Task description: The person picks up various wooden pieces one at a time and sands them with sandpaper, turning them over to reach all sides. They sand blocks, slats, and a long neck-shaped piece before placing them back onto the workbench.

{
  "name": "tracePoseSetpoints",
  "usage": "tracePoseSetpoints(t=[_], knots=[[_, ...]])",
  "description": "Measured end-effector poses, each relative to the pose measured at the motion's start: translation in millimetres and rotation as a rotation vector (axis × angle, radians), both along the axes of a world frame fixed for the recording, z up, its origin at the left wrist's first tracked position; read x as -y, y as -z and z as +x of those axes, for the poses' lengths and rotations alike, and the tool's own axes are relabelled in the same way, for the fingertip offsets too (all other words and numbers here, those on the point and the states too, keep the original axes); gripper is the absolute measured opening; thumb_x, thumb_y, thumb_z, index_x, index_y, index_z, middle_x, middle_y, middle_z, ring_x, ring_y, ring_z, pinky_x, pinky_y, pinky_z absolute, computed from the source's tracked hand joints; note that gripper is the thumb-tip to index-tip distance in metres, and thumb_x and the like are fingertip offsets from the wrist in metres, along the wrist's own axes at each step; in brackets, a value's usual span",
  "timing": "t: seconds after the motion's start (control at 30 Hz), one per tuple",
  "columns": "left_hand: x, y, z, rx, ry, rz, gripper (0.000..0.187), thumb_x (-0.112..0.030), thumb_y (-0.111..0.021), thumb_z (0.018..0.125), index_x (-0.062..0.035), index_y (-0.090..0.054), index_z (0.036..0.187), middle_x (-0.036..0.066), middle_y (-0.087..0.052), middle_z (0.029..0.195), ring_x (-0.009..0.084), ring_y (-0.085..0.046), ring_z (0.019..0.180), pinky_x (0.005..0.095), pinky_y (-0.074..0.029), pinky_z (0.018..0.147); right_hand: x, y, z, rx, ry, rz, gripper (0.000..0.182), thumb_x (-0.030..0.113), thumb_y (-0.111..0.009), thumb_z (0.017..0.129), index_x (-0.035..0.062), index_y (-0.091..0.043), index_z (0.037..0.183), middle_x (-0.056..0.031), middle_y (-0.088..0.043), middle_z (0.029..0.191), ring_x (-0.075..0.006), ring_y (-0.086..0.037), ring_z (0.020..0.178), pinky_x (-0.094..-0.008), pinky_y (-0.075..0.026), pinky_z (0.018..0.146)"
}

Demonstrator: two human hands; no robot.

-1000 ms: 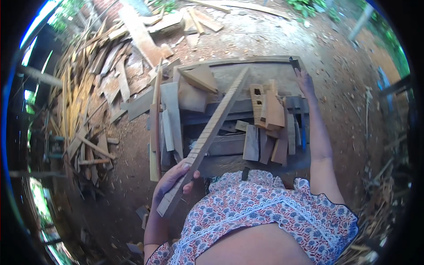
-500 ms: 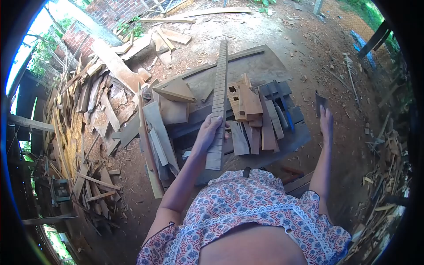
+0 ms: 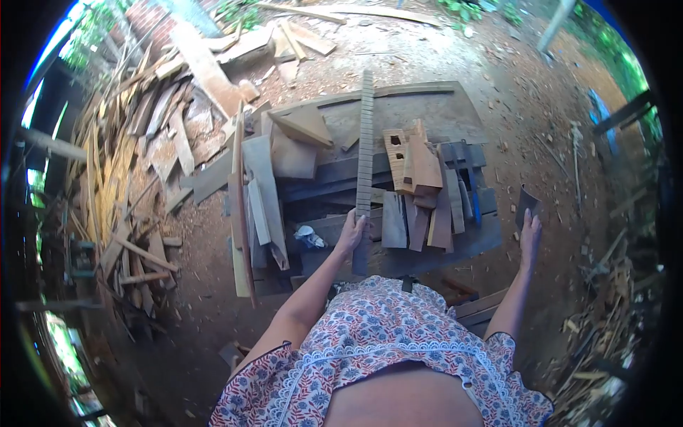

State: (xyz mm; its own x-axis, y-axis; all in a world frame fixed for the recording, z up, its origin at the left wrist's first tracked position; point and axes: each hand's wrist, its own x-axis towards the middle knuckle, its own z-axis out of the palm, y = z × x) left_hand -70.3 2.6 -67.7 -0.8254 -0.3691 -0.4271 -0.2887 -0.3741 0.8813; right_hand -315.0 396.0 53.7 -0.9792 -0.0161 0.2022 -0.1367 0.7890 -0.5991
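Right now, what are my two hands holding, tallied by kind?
Long notched wooden strip, in the left hand: 1
Small flat dark metal blade, in the right hand: 1
Total: 2 things held, 1 in each hand.

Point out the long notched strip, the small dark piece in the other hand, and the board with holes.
Long notched strip (image 3: 366, 135), head view, mid-length.
Small dark piece (image 3: 527, 203), head view, flat face.
Board with holes (image 3: 396, 160), head view, between its holes.
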Motion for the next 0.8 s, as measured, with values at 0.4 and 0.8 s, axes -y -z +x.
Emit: tracePoseSetpoints(t=[0.4, 0.8], knots=[[-29, 40, -6, 0.193, 0.085, -0.473, 0.031, -0.022, -0.050, 0.092, 0.0023, -0.052, 0.112, 0.017, -0.062, 0.102, 0.0242, -0.059, 0.095, 0.0337, -0.045, 0.084, 52, 18, -6, 0.092, -0.242, 0.190, 0.054, 0.042, -0.042, 0.095, -0.0094, -0.053, 0.084, -0.0290, -0.057, 0.082, -0.0442, -0.054, 0.080, -0.0478, -0.040, 0.070], [24, -57, 90, 0.184, 0.044, -0.585, 0.046, -0.030, -0.057, 0.088, 0.0045, -0.050, 0.117, 0.023, -0.060, 0.100, 0.0336, -0.058, 0.097, 0.0380, -0.045, 0.084, 175, -34, 63, 0.138, -0.393, 0.030, 0.052, 0.041, -0.046, 0.095, -0.0101, -0.054, 0.092, -0.0261, -0.058, 0.081, -0.0366, -0.053, 0.069, -0.0434, -0.043, 0.068]])
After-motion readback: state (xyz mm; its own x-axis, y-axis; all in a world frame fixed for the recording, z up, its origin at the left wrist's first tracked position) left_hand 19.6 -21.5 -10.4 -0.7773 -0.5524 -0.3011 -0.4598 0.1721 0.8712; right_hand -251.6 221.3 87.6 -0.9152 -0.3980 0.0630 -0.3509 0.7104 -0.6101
